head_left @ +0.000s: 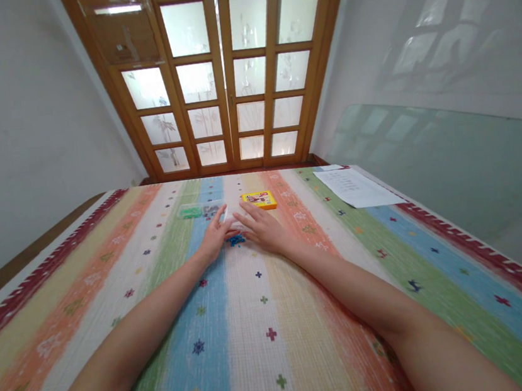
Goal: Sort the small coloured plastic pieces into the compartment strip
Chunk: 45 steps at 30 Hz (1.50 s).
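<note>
A small heap of bright blue pieces (pixel 236 240) lies on the tablecloth between my two hands, too small to make out singly. My left hand (pixel 215 238) is left of the heap, fingers stretched forward and apart. On the other side my right hand (pixel 264 228) reaches in from the right with its fingers spread. Something pale and see-through shows between the fingertips; I cannot tell what it is or whether it is touched. Just beyond the left hand is a clear plastic box (pixel 182 213) with green pieces (pixel 191 212) and grey pieces (pixel 210 210) in separate sections.
A yellow box (pixel 265 200) with red print lies just past my right fingertips. White paper sheets (pixel 357 187) rest at the table's far right. The striped tablecloth (pixel 256 348) covers the table. Wooden glazed doors (pixel 219 54) stand beyond, a glass panel (pixel 428 162) at right.
</note>
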{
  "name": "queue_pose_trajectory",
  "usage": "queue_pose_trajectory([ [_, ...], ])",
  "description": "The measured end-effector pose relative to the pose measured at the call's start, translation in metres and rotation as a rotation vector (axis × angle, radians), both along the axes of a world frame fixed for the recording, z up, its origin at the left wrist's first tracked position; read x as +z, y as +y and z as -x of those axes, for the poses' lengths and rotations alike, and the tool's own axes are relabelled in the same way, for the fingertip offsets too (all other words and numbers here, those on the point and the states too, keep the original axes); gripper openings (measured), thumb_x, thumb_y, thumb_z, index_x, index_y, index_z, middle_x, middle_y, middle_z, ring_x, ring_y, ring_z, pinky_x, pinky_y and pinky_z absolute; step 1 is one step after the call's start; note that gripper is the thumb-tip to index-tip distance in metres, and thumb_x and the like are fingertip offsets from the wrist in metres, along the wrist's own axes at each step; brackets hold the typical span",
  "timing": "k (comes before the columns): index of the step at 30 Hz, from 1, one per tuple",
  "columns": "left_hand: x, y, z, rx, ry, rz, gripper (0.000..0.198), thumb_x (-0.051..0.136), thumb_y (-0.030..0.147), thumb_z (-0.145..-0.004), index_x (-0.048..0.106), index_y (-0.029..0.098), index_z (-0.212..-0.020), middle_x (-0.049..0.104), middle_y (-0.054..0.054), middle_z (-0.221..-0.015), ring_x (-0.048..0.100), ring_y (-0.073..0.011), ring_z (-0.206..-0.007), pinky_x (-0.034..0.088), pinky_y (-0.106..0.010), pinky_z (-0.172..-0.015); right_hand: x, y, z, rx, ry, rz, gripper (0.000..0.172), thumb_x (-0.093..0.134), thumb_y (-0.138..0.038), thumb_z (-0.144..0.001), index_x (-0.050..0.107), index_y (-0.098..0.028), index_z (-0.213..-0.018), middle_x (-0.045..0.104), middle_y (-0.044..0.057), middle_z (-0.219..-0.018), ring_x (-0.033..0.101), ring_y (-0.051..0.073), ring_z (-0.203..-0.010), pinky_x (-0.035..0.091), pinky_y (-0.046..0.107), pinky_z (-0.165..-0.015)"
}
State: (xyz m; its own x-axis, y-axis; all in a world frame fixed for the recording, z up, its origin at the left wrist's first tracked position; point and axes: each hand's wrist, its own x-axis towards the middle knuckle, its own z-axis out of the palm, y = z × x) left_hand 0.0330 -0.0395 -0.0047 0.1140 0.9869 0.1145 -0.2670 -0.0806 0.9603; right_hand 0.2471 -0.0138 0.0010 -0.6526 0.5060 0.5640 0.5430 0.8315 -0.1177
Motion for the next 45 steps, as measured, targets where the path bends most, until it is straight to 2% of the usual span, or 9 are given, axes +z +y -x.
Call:
queue_pose_trajectory([
  [4, 0.000, 0.003, 0.000, 0.077, 0.094, -0.048, 0.074, 0.073, 0.039, -0.093, 0.043, 0.021, -0.158, 0.072, -0.007, -0.107, 0.070, -0.0187, -0.087, 0.062, -0.036, -0.083, -0.005, -0.001, 0.006, 0.010, -0.016, -0.026, 0.060, 0.060, -0.027, -0.104, 0.042, -0.030, -0.161, 0.028, 0.011, -0.172, 0.023, 0.028, -0.160, 0.031, 0.057, -0.128],
  [8, -0.003, 0.013, 0.012, 0.167, 0.128, -0.082, 0.070, 0.069, 0.034, -0.096, 0.040, 0.019, -0.158, 0.071, -0.012, -0.116, 0.070, -0.0191, -0.087, 0.060, -0.036, -0.084, -0.011, 0.005, 0.001, -0.014, 0.037, 0.012, 0.060, 0.060, -0.034, -0.104, 0.042, -0.027, -0.161, 0.029, 0.013, -0.171, 0.026, 0.029, -0.159, 0.032, 0.058, -0.127],
  [16, -0.009, 0.040, 0.057, 0.482, 0.244, 0.015, 0.055, 0.064, 0.026, -0.093, 0.050, 0.020, -0.146, 0.072, -0.009, -0.109, 0.067, -0.0176, -0.078, 0.059, -0.032, -0.073, -0.016, 0.060, -0.037, -0.336, 0.225, 0.127, 0.049, 0.058, -0.028, -0.101, 0.054, -0.021, -0.149, 0.047, 0.017, -0.158, 0.046, 0.032, -0.144, 0.039, 0.059, -0.121],
  [20, -0.012, 0.040, 0.053, 0.440, 0.202, 0.019, 0.059, 0.067, 0.029, -0.094, 0.048, 0.019, -0.148, 0.072, -0.010, -0.109, 0.070, -0.0198, -0.080, 0.060, -0.036, -0.078, -0.014, 0.066, -0.038, -0.331, 0.233, 0.096, 0.043, 0.056, -0.027, -0.102, 0.059, -0.020, -0.144, 0.055, 0.017, -0.149, 0.051, 0.031, -0.138, 0.043, 0.056, -0.118],
  [27, -0.014, 0.029, 0.021, 0.302, 0.182, -0.003, 0.059, 0.070, 0.040, -0.093, 0.053, 0.020, -0.146, 0.072, -0.011, -0.115, 0.070, -0.0225, -0.087, 0.060, -0.039, -0.078, -0.011, 0.028, 0.006, 0.041, -0.027, 0.019, 0.058, 0.066, -0.037, -0.100, 0.049, -0.027, -0.155, 0.042, 0.014, -0.163, 0.041, 0.030, -0.149, 0.040, 0.055, -0.121],
  [34, -0.014, 0.019, 0.008, 0.170, 0.164, -0.049, 0.050, 0.067, 0.044, -0.095, 0.062, 0.018, -0.138, 0.071, -0.012, -0.122, 0.068, -0.0197, -0.090, 0.059, -0.031, -0.075, -0.007, 0.020, 0.008, -0.015, -0.044, 0.004, 0.061, 0.061, -0.021, -0.099, 0.045, -0.023, -0.158, 0.046, 0.015, -0.161, 0.044, 0.031, -0.149, 0.042, 0.053, -0.121],
  [37, -0.014, 0.018, 0.011, 0.136, 0.241, -0.077, 0.051, 0.064, 0.045, -0.096, 0.061, 0.017, -0.140, 0.074, -0.011, -0.105, 0.070, -0.0194, -0.086, 0.058, -0.032, -0.078, -0.005, 0.030, -0.012, -0.119, 0.028, 0.028, 0.055, 0.054, -0.019, -0.100, 0.049, -0.021, -0.155, 0.053, 0.014, -0.156, 0.048, 0.029, -0.146, 0.043, 0.051, -0.121],
  [41, -0.019, 0.020, 0.020, 0.126, 0.324, -0.078, 0.052, 0.061, 0.044, -0.097, 0.058, 0.018, -0.142, 0.074, -0.010, -0.103, 0.070, -0.0191, -0.084, 0.058, -0.034, -0.080, -0.005, 0.056, -0.056, -0.369, 0.125, 0.087, 0.049, 0.050, -0.022, -0.100, 0.054, -0.020, -0.150, 0.060, 0.014, -0.147, 0.057, 0.030, -0.135, 0.049, 0.051, -0.114],
  [45, -0.023, 0.023, 0.025, 0.169, 0.349, -0.062, 0.047, 0.059, 0.040, -0.095, 0.061, 0.018, -0.136, 0.075, -0.008, -0.102, 0.070, -0.0188, -0.083, 0.058, -0.035, -0.082, -0.017, 0.082, -0.102, -0.642, 0.165, 0.130, 0.051, 0.052, -0.019, -0.094, 0.059, -0.020, -0.145, 0.056, 0.013, -0.150, 0.048, 0.032, -0.141, 0.047, 0.050, -0.113],
])
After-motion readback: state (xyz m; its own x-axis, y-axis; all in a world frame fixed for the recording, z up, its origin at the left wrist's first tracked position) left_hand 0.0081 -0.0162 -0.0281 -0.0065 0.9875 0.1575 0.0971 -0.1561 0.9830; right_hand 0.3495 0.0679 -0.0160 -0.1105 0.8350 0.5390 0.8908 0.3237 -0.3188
